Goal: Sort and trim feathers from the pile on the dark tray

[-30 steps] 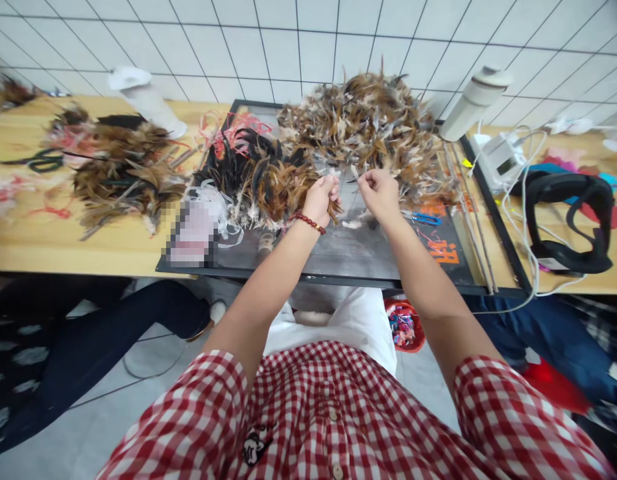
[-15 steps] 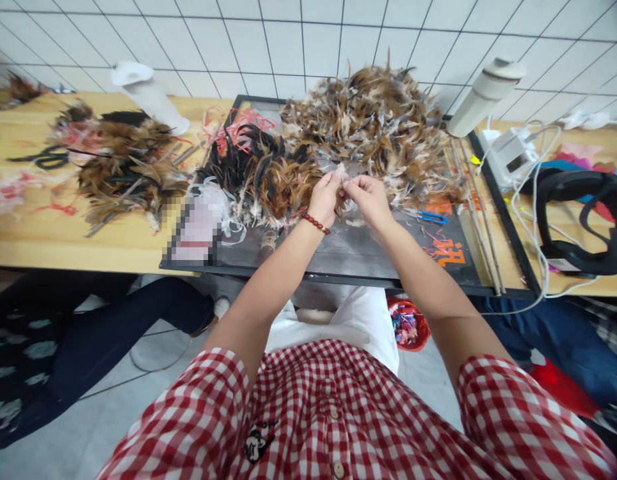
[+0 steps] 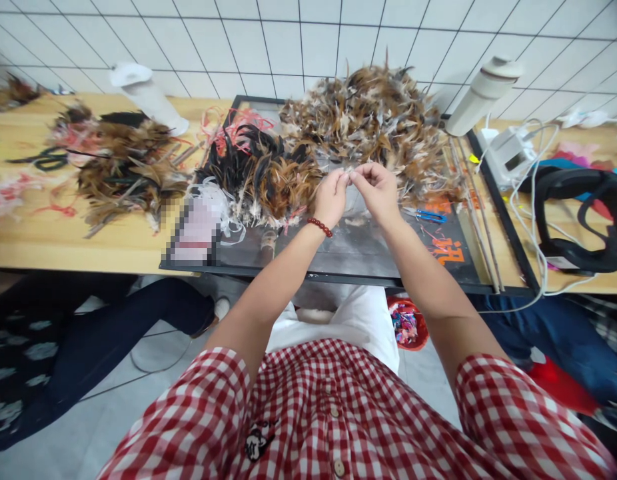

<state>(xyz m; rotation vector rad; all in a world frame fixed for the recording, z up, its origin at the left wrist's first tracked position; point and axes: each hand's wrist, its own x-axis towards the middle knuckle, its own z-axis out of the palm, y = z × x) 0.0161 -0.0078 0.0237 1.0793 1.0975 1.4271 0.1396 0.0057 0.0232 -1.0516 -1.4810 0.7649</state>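
Note:
My left hand (image 3: 331, 197), with a red bead bracelet on the wrist, is closed in a pinch and meets my right hand (image 3: 376, 190), also pinched, above the black mat (image 3: 358, 250). Between the fingertips sits a small pale feather (image 3: 349, 172), partly hidden. Just behind the hands rises a big heap of brown and white feathers (image 3: 373, 123). A darker bunch of black and orange feathers (image 3: 261, 175) lies to the left of my left hand.
Another feather pile (image 3: 121, 163) and black scissors (image 3: 41, 159) lie on the wooden table at left. Blue snips (image 3: 427, 215) and thin rods (image 3: 471, 213) lie right of my hands. A white bottle (image 3: 481, 97), a white device with cables (image 3: 506, 150) and a black headset (image 3: 581, 213) stand at right.
My hands were apart a second ago; they have come together and now pinch the feather between them. The view shifted slightly.

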